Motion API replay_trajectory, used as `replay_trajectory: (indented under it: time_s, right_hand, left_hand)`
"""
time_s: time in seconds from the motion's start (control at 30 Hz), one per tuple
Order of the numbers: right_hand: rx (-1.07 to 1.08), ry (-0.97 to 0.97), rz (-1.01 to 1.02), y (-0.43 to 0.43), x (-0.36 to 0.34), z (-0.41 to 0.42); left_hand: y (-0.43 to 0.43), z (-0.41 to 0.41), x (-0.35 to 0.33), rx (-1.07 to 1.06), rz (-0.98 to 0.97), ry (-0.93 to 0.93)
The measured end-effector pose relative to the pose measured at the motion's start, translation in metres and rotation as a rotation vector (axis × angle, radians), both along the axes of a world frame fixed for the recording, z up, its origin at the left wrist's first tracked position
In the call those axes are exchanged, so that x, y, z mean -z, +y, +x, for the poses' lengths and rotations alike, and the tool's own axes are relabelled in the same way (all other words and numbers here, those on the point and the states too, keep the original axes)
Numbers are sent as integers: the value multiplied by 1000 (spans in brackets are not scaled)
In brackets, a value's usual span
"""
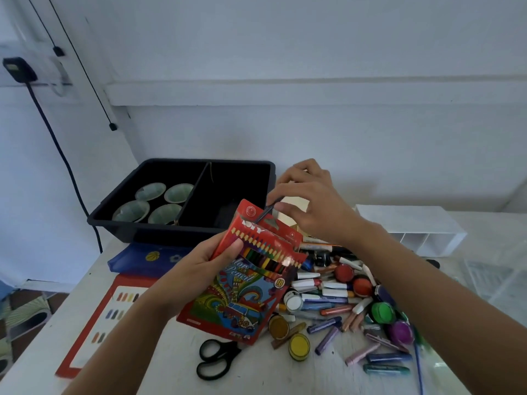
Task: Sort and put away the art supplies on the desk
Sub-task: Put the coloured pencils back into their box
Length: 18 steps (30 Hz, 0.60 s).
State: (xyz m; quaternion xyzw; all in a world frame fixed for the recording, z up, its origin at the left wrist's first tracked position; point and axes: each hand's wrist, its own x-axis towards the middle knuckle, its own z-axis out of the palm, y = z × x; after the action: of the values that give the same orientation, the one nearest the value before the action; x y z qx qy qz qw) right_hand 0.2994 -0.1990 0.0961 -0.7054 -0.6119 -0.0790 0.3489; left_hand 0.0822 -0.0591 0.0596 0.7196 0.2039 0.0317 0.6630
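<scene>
Desk (171,363): left grip (199,269) clasps pencil box (251,289); right grip (310,206) pinches dark pencil (265,213) at flap.

We see a red pencil box (256,283) with a colourful printed front and a window showing coloured pencils. The left grip (199,269) holds it tilted above the worktop (171,366), top flap raised. At that opening a dark pencil (266,212) slants, pinched by the right grip (310,206). Right of the box lies a loose heap of crayons (328,325) mixed with small round paint pots: yellow (299,345), green (382,311), purple (400,332). Black-handled scissors (216,359) lie flat, blades hidden behind the box. Further back, a black divided bin (142,226) holds four pale cups (151,203) in its left compartment.
</scene>
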Motion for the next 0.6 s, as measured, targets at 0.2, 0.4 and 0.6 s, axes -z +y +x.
replay_trajectory:
  time_s: [0.2,0.4,0.6]
  right_hand:
    - [-112,-75,-31,15,1,-9]
    - [55,452,47,14,8,-7]
    - [-46,932,306,22,-1,-15]
  left_hand:
    - [-3,9,0,-1,0,18]
    - [1,11,2,-11,-18,11]
    - [2,12,4,-29,-14,3]
